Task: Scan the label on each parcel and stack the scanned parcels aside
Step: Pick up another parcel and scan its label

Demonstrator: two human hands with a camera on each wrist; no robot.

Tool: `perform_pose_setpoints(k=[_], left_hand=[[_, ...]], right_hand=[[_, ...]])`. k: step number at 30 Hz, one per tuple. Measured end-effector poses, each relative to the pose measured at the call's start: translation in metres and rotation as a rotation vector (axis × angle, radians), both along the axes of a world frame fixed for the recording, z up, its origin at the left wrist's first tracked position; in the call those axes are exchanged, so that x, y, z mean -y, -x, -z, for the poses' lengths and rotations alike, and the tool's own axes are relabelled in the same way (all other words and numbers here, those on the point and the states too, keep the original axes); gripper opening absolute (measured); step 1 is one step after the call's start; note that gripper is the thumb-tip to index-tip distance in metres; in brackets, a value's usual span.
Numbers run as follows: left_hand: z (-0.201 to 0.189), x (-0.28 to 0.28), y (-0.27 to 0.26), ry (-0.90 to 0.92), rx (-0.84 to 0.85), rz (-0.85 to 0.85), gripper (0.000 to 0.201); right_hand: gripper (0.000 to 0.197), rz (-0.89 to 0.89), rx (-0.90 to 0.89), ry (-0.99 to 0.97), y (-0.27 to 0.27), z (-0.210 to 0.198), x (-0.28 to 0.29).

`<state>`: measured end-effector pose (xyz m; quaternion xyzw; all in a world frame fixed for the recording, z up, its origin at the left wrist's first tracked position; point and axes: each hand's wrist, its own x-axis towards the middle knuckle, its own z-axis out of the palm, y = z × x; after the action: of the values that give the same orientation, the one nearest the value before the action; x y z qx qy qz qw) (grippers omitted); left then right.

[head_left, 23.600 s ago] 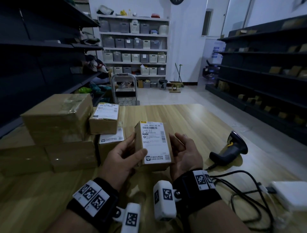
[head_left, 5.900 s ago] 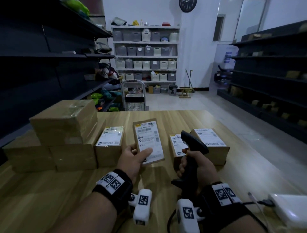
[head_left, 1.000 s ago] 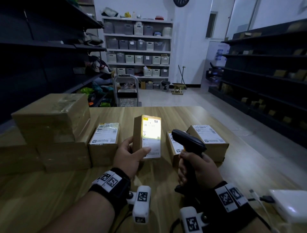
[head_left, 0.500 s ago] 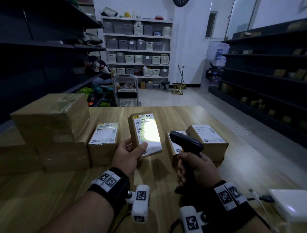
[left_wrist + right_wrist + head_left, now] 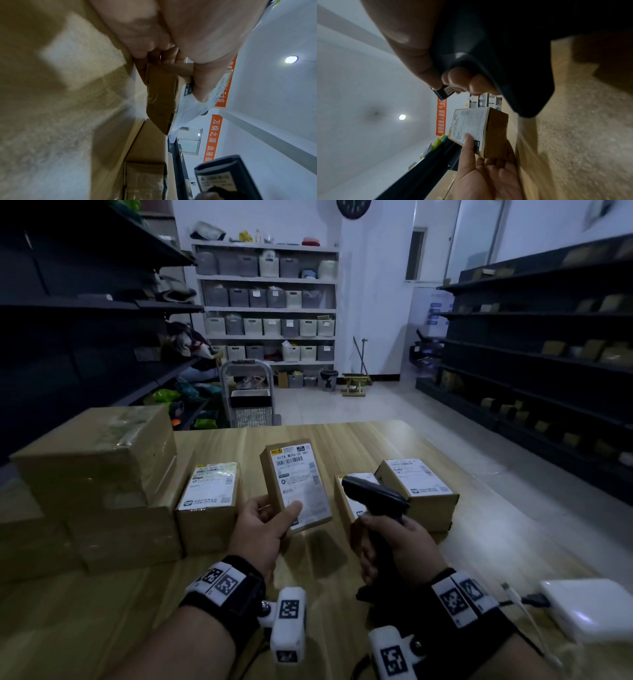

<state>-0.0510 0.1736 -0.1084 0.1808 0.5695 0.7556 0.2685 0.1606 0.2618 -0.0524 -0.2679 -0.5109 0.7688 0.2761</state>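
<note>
My left hand (image 5: 265,523) grips a small brown parcel (image 5: 297,486) above the wooden table (image 5: 342,440), thumb across its white label, which faces up and is tilted toward me. The same parcel (image 5: 485,133) shows in the right wrist view, and its brown side (image 5: 160,97) in the left wrist view. My right hand (image 5: 399,544) holds the black handheld scanner (image 5: 375,498) by its grip, head pointing left toward the parcel. No scan light shows on the label. Two labelled parcels (image 5: 418,491) lie behind the scanner on the right. One labelled parcel (image 5: 209,501) stands at the left.
Large plain cardboard boxes (image 5: 96,470) are stacked at the table's left. A white adapter (image 5: 596,613) with a cable lies at the right edge. Dark shelving lines both sides, and a white rack of bins (image 5: 267,302) stands at the back wall. A trolley (image 5: 248,395) stands beyond the table.
The bright scan light on the label has gone out. The held parcel has tilted back slightly to lie flatter; the scanner stays aimed at it.
</note>
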Motion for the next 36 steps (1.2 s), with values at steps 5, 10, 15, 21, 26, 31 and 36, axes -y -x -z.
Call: perform_pose_setpoints(k=[5, 10, 15, 21, 26, 31, 36], left_hand=[[-0.005, 0.003, 0.001, 0.030, 0.011, 0.021, 0.072], [-0.013, 0.009, -0.002, 0.035, 0.037, 0.072, 0.068], [-0.020, 0.015, -0.006, 0.050, 0.000, 0.104, 0.055], [-0.020, 0.017, -0.003, 0.121, -0.126, 0.110, 0.058], [-0.023, 0.017, -0.003, 0.117, -0.109, 0.113, 0.067], [-0.023, 0.017, -0.006, 0.089, -0.145, 0.129, 0.033], [-0.022, 0.017, -0.007, 0.094, -0.140, 0.095, 0.048]], right_hand=[[0.014, 0.037, 0.124, -0.247, -0.003, -0.045, 0.013], [0.006, -0.020, 0.252, -0.363, -0.021, -0.089, 0.037], [0.012, 0.006, 0.370, -0.372, -0.039, -0.106, 0.051], [0.029, 0.067, 0.383, -0.324, -0.053, -0.108, 0.073], [0.034, 0.107, 0.354, -0.325, -0.065, -0.113, 0.080], [0.008, 0.109, 0.388, -0.318, -0.067, -0.123, 0.085], [0.016, 0.114, 0.396, -0.305, -0.066, -0.124, 0.087]])
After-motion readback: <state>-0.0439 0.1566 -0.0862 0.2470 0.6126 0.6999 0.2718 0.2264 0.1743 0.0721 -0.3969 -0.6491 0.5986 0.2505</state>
